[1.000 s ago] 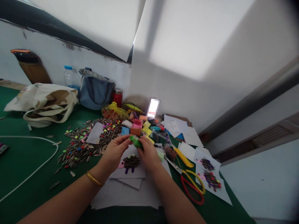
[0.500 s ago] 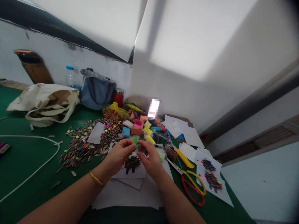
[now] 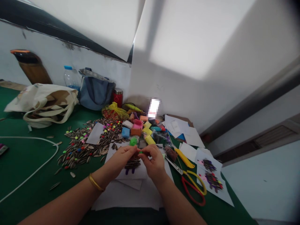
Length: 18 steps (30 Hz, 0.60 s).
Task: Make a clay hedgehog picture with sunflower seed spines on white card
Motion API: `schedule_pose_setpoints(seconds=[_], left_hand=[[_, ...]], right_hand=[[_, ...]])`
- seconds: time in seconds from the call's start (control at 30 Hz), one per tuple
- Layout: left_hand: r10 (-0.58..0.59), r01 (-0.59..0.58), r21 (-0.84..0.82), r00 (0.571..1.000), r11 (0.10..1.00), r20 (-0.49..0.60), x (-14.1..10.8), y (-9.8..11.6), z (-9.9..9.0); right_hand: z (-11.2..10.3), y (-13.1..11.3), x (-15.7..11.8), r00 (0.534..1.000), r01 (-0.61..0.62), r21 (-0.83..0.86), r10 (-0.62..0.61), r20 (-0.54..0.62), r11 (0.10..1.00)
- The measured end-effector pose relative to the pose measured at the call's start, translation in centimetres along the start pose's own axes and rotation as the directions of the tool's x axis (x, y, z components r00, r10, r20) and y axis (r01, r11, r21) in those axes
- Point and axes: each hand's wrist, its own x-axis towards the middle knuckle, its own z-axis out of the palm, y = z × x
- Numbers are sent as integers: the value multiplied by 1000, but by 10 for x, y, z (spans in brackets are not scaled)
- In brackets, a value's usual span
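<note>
My left hand (image 3: 124,158), with a gold bangle at its wrist, and my right hand (image 3: 154,161) meet fingertip to fingertip over the papers. Between their pinched fingers is a small piece of green clay (image 3: 140,152). Just beyond them lies a green clay packet (image 3: 133,141). Under my hands, on white paper (image 3: 131,195), is a picture of a spiky animal (image 3: 131,164) made of striped sunflower seeds with purple legs. My hands cover part of it.
Seeds mixed with coloured balls (image 3: 79,147) spread to the left. Several clay packets (image 3: 147,130) lie behind. Right of my hands are scissors (image 3: 193,187), a yellow cutter (image 3: 185,157) and seed pictures (image 3: 214,181). Bags (image 3: 96,90) and a lit screen (image 3: 153,108) stand farther back.
The green packet now lies beyond my hands instead of at my fingertips. My hands have drawn together slightly lower, with a small green piece between their fingers.
</note>
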Motion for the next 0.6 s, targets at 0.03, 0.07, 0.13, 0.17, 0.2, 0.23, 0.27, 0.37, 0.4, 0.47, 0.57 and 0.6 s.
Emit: schedule_pose_setpoints(seconds=[0.03,0.07,0.13,0.17,0.2,0.23,0.27,0.37,0.4,0.47,0.57,0.6], left_hand=[[-14,15,-19,1000,1000,13,0,0,0],[-24,25,-31,999,999,22,0,0,0],[-22,23,-39,1000,999,18,0,-1,-1],[-18,18,-37,1000,999,6,1,-1,-1],[-15,14,-33,1000,999,-13,1,-2,-2],[-9,8,-27,999,1000,-32,1,-1,-2],[-4,3,-14,999,1000,-43,1,-1,-2],[20,-19,49,999,999,-26,1,1,-2],[29,-28,71,999,997,-17,0,3,-2],[51,-46,124,998,991,-31,-1,6,0],[82,-68,196,995,978,-64,-2,10,3],[82,-69,207,995,976,-54,-3,10,3]], right_hand=[[-1,1,0,1000,25,-34,-24,5,999],[-2,1,0,998,57,-70,-56,8,996],[-3,2,-1,991,131,-135,-127,34,982],[-3,2,-1,986,163,-158,-157,54,974],[-2,3,-2,982,187,-174,-177,71,967],[-1,3,-2,979,197,-182,-185,82,963],[0,4,-2,980,196,-182,-184,80,963],[3,5,-4,984,178,-163,-176,31,970],[3,5,-4,984,176,-155,-175,16,972],[2,5,-4,984,178,-150,-180,1,972],[1,2,-3,982,188,-193,-189,16,963],[1,1,-3,981,195,-218,-193,34,956]])
